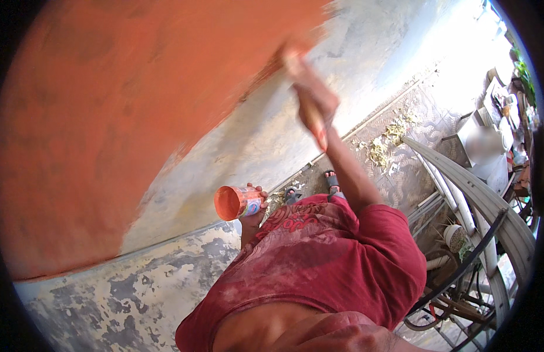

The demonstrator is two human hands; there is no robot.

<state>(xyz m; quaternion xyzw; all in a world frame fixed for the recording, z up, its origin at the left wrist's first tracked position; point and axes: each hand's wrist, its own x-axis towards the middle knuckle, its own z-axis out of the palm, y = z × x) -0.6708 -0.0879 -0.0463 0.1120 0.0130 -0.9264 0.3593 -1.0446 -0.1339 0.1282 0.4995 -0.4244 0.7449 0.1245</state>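
My left hand [259, 199] is wrapped round a plastic tub [250, 202], tilted so that its orange-coated inside shows. Most of that hand's fingers lie behind the tub. Out at the wall, my right hand [319, 104] grips a paintbrush [312, 117] whose handle end sticks out below the fist. Motion smears the hand and the bristle end, which is at the edge of the orange paint. Wet-looking orange paint [137, 76] covers the wall's upper left, with a ragged brushed border. Beyond that border the wall [225, 141] is pale and patchy.
Peeling grey and cream paint [154, 287] marks the wall's lower band. Yellowish scraps [386, 144] litter the patterned floor near my sandalled feet [332, 180]. To the right stand long curved grey strips [471, 188], a potted plant [455, 237] and piled household things [489, 141].
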